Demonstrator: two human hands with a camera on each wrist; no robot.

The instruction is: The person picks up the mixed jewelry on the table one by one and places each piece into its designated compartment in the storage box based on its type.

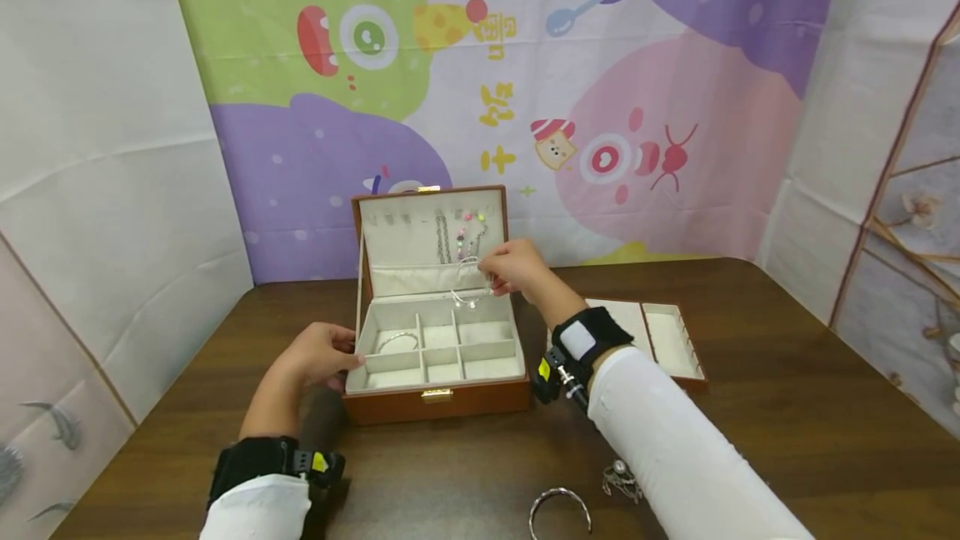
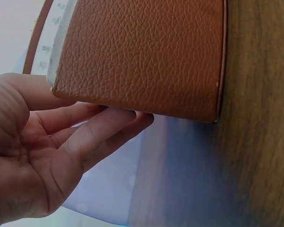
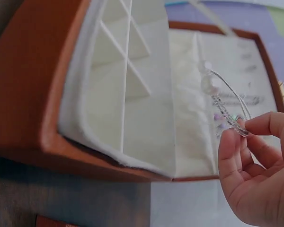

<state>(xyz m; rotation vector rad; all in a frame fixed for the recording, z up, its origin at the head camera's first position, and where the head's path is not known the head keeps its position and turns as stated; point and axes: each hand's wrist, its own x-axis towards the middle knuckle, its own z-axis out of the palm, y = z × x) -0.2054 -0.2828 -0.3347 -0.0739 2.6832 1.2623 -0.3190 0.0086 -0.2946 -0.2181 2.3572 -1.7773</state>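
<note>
Jewelry box (image 1: 390,409) is seen open on the worktop (image 1: 420,482) in the head view, its lid raised. Its left side is held by the left hand (image 1: 322,352). A silver bracelet (image 1: 467,302) is pinched in the right hand (image 1: 513,265) and hung over the rear right compartment. A bangle (image 1: 399,334) is contained in the rear left one; silver necklaces (image 1: 442,236) and a colored strand (image 1: 461,247) are hung inside the lid. A divided tray (image 1: 667,344) is placed to the right, and an open cuff (image 1: 558,491) is laid in front. From the left wrist, the thumb is seen at the rim, with bent fingers against the outer wall. From the right wrist, the bracelet is shown gripped between thumb and fingertips, its pale beads dangling before the lid.
</note>
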